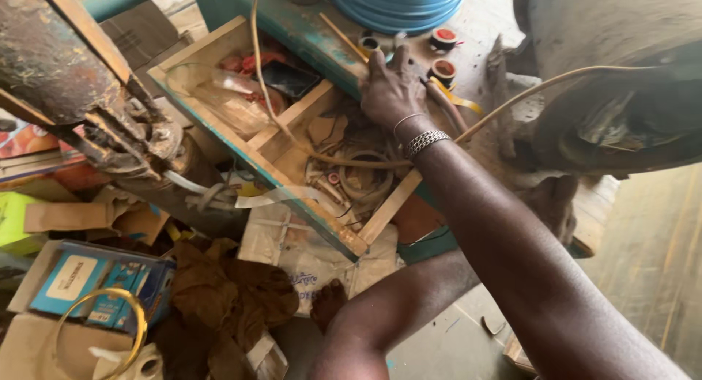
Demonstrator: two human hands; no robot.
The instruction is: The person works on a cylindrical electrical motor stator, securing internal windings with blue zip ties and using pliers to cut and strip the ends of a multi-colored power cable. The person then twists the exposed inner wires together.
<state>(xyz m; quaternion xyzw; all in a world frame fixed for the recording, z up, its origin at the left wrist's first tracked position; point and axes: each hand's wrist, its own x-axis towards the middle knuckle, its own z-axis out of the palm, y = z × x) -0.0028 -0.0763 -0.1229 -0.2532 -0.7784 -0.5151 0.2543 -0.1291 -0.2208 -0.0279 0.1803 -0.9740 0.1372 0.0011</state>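
Note:
My right hand [391,87] lies palm down on the edge of a worn teal workbench [307,29], fingers stretched toward a small black-and-white roll [369,42]. It holds nothing that I can see. A metal bracelet [426,140] circles the wrist. Two red-topped tape rolls [443,38] sit just right of the fingers. Below the hand an open wooden drawer [292,117] holds washers, rings, scraps and clear plastic. My left forearm [395,299] reaches under the drawer, and its hand is hidden behind my right arm.
A coiled blue hose [395,3] sits at the bench's back. A tan tube [351,162] loops across the drawer. A rusty metal frame [88,80] stands left. On the floor lie blue boxes [73,277], brown cloth [227,292] and a brass hoop [135,314]. A large grey body [621,58] fills the right.

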